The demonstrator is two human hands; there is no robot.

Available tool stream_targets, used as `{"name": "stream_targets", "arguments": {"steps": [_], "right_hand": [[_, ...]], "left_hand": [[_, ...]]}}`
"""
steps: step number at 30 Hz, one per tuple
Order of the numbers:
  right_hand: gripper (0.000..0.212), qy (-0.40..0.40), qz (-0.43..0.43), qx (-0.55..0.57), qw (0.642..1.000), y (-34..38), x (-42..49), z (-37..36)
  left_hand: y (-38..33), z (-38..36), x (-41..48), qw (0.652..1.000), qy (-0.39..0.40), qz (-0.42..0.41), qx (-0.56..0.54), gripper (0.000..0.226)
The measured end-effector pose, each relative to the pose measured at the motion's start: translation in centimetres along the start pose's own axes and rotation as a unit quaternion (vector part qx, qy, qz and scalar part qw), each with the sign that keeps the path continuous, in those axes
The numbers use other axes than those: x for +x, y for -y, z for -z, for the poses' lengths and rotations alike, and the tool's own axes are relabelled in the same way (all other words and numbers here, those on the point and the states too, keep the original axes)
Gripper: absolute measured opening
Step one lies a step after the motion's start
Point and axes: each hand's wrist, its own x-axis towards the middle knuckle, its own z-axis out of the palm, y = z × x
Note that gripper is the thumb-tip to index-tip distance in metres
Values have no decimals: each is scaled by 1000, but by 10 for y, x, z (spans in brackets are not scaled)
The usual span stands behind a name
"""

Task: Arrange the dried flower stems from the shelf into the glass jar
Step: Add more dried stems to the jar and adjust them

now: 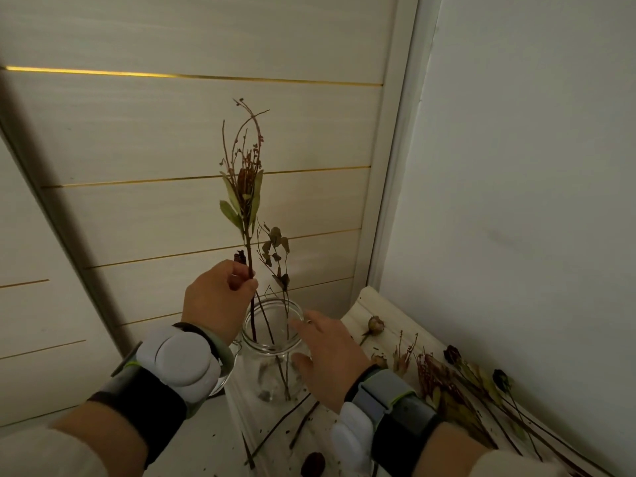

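A dim, downward view of a white shelf (388, 313) set in a corner. The glass jar (272, 368) stands near the shelf's front edge, at 6 o'clock from the middle of the view.

A tall leafy stem (246, 197) is pinched between the thumb and curled fingers of the left hand (220, 299), just above the jar at 10 o'clock from its mouth. It is held upright, seemingly so its lower end can be fed straight down; that end already reaches inside the glass. A thinner stem (277, 251) with small dark leaves already stands in the jar.

The right hand (332, 356) lies at 3 o'clock of the jar, loosely spread, with fingers at the rim and thumb against the wall, probably to steady the jar. Nothing is gripped by it, and firm contact cannot be confirmed.

More loose stems (464, 387) are left on the shelf at 4 o'clock from the jar, against the wall, so the task looks partly done.

Both wrists are covered by strapped bands. The loose stems run out of view at the lower right, and their count is hard to make out in the poor light.
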Motion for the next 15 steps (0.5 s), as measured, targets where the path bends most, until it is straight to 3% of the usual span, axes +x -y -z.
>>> {"name": "stream_targets", "arguments": {"steps": [15], "right_hand": [[51, -6, 17, 9, 1000, -2, -1, -1]], "left_hand": [[25, -11, -1, 998, -2, 16, 68, 15]]}}
